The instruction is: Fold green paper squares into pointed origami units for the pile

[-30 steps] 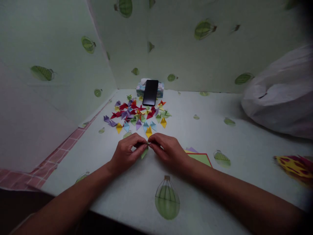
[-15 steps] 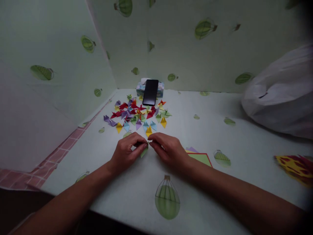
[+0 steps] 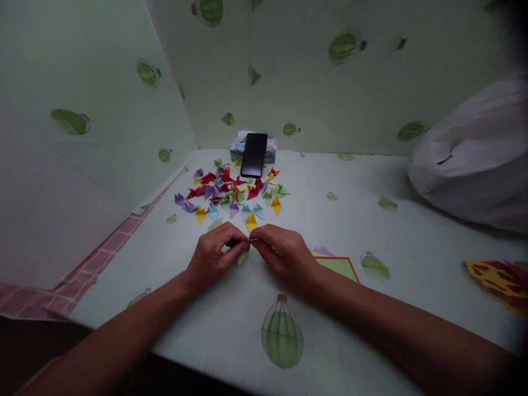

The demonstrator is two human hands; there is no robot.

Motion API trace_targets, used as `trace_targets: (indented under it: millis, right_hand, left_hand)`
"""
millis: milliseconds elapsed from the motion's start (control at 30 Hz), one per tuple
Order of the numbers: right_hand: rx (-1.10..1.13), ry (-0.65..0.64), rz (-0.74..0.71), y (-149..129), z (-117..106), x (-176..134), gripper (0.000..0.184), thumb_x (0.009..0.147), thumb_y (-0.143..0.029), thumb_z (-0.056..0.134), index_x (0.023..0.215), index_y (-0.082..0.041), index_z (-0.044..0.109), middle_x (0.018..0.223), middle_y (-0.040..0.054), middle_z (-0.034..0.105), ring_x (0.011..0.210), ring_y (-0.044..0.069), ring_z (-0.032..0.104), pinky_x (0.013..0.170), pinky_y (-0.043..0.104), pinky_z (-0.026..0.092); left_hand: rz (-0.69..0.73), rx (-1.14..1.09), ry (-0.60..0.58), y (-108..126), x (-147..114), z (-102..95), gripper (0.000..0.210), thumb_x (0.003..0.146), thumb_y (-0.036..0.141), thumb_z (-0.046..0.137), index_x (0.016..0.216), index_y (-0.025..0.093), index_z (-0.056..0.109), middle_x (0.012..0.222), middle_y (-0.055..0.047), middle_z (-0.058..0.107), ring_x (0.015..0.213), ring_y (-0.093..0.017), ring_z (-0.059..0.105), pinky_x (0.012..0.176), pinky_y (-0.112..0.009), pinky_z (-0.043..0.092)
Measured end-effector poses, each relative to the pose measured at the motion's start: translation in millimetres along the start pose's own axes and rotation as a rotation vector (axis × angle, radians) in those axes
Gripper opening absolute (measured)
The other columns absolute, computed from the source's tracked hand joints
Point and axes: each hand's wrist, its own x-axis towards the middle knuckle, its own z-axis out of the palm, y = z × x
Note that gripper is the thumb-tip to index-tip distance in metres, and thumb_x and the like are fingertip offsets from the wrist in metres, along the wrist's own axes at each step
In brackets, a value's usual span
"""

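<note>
Between my hands, just above the white tabletop, is a small green piece of folded paper [image 3: 243, 257], mostly covered by fingers. My left hand [image 3: 211, 254] is closed in a pinch on it from the left. From the other side my right hand [image 3: 286, 254] pinches a tiny tip of the same piece, its thumb and forefinger meeting the left fingertips. Just beyond the hands lie several small folded paper cranes [image 3: 214, 191] in purple, red, yellow, blue, green and orange; a yellow one [image 3: 251, 221] is closest to my fingers.
A black phone [image 3: 254, 155] leans against a tissue box [image 3: 271, 151] by the back wall. Flat paper sheets [image 3: 338, 268], the top one green with a red edge, lie partly under my right forearm. At right are a large white bag [image 3: 474, 165] and a red-yellow patterned item [image 3: 497, 283].
My right thumb and forefinger have moved slightly left and closed on the tip of the green paper. The left hand has hardly moved.
</note>
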Motion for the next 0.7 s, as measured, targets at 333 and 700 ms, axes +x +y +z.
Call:
trace_targets:
  millis: [333,700]
  right_hand:
    - [0.030,-0.007,0.059,-3.2,-0.1,0.3,0.010,0.092,-0.015,0.050,0.087,-0.017,0.058,0.080,0.0048,0.066,0.070,0.014,0.058,0.066,0.025,0.044]
    - [0.118,0.015,0.181,-5.5,0.6,1.4,0.007,0.089,-0.015,0.054,0.085,-0.018,0.058,0.077,0.0026,0.064,0.067,0.013,0.057,0.064,0.025,0.043]
  left_hand:
    - [-0.018,0.000,0.019,0.7,-1.3,-0.4,0.005,0.087,0.012,0.063,0.086,0.017,0.065,0.077,-0.004,0.067,0.071,-0.014,0.061,0.062,-0.026,0.048]
    - [0.003,0.001,0.037,1.7,0.6,0.2,0.004,0.088,0.014,0.064,0.086,0.017,0.065,0.077,-0.004,0.067,0.071,-0.014,0.060,0.062,-0.026,0.048]
